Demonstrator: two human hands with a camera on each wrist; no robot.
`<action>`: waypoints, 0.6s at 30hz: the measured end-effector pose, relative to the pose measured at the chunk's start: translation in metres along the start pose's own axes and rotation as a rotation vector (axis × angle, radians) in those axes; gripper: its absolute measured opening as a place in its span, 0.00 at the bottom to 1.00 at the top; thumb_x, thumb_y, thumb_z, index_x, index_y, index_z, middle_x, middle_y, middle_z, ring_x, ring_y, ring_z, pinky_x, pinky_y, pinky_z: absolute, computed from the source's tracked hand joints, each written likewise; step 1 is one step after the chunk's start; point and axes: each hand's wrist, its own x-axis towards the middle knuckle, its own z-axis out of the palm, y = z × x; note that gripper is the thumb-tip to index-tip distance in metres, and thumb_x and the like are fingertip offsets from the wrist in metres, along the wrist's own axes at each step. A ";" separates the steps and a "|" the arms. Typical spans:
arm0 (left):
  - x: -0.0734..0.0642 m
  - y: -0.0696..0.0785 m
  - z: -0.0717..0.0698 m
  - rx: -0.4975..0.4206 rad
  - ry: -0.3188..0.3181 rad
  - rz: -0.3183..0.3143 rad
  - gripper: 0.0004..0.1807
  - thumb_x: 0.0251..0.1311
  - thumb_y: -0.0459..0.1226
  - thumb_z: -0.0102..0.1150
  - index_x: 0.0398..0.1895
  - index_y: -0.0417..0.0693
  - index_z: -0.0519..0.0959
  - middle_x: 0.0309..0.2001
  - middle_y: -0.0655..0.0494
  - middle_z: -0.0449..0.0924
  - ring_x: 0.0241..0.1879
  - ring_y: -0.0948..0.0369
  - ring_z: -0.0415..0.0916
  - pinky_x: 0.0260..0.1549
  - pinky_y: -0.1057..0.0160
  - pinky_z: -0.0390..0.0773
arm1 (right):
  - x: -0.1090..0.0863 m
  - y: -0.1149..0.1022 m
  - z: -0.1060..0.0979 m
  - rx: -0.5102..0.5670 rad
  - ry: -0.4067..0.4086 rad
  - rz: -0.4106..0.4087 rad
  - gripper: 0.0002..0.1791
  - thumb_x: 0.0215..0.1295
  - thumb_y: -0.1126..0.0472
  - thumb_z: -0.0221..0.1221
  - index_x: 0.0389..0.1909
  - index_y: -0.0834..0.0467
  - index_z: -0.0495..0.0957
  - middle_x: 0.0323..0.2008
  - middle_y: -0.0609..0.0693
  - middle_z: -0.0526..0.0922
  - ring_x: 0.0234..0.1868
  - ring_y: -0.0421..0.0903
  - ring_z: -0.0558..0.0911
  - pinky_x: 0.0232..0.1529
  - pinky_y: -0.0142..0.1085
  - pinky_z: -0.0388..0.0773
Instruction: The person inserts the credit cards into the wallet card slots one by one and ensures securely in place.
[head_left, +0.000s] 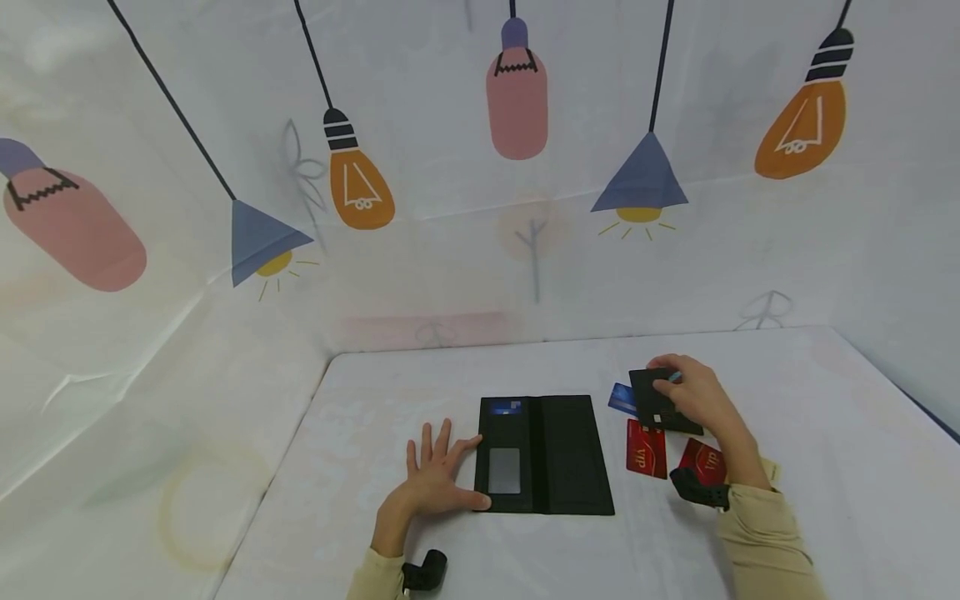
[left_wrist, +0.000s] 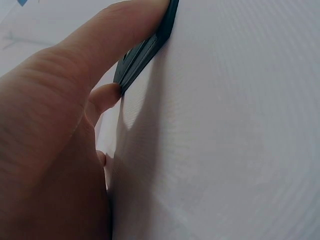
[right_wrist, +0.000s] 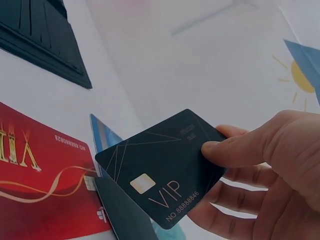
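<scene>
A black card wallet [head_left: 573, 454] lies spread flat on the table, a blue card [head_left: 506, 407] showing in its upper left pocket above a pale window. At the wallet's left edge, my left hand [head_left: 431, 483] has its fingers spread, with the thumb on the lower corner and the index fingertip higher up. My right hand [head_left: 697, 392] pinches a black VIP card [right_wrist: 160, 170] between thumb and fingers, chip side showing. Beneath it are another dark card [right_wrist: 122, 207] and a blue card [head_left: 622, 398]. Red VIP cards [head_left: 646, 450] lie just nearer.
A second red card [head_left: 703, 460] and a pale yellow card [head_left: 770, 471] lie partly hidden by my right forearm. Black wrist straps [head_left: 425, 571] sit on both wrists. The white table [head_left: 420, 375] meets a sheet wall [head_left: 435, 275] printed with lamps at its back.
</scene>
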 end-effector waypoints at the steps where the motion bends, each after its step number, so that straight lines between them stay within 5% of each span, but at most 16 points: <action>1: 0.000 0.000 0.000 0.000 0.000 0.000 0.50 0.43 0.61 0.72 0.73 0.63 0.63 0.79 0.39 0.34 0.76 0.36 0.20 0.66 0.30 0.23 | 0.000 -0.001 0.001 0.001 0.001 0.000 0.17 0.68 0.65 0.56 0.55 0.67 0.74 0.50 0.70 0.78 0.45 0.64 0.79 0.41 0.54 0.80; 18: 0.002 -0.004 0.000 0.007 -0.001 0.011 0.51 0.43 0.63 0.72 0.73 0.64 0.62 0.79 0.39 0.33 0.75 0.37 0.19 0.66 0.31 0.23 | 0.013 -0.021 0.015 0.026 0.032 -0.045 0.14 0.68 0.65 0.56 0.53 0.63 0.74 0.45 0.66 0.81 0.40 0.58 0.81 0.38 0.50 0.80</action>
